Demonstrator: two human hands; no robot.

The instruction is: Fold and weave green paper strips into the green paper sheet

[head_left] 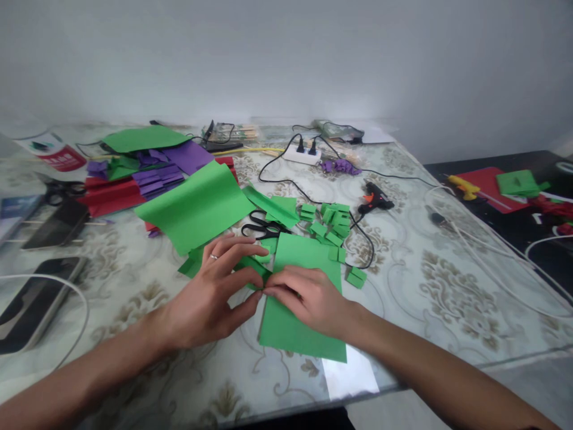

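White with a brown floral pattern, the table (398,322) fills most of the frame, and a dark surface (441,160) shows at the right edge. Left of centre lies a large curved green sheet (197,209); a flat green sheet (308,334) lies at lower centre. Over these, near the middle of the frame, the left hand (219,283) and right hand (311,298) meet, their fingertips pinching a narrow green strip (255,266) between them, the right hand above the flat sheet. At lower left rests a phone (38,304) with a pale cable crossing it. Red paper (111,197) and a purple sheet (190,156) overlap in the upper left, near a white and red cup (58,156). Black scissors (264,226) lie just beyond the left hand, partly under green paper. Right of upper centre are a white power strip (302,154) with two black plugs and, lower, a black glue gun (376,197). Small folded green pieces (333,224) cluster right of centre. Smallest is a ring (213,256) on the left hand.
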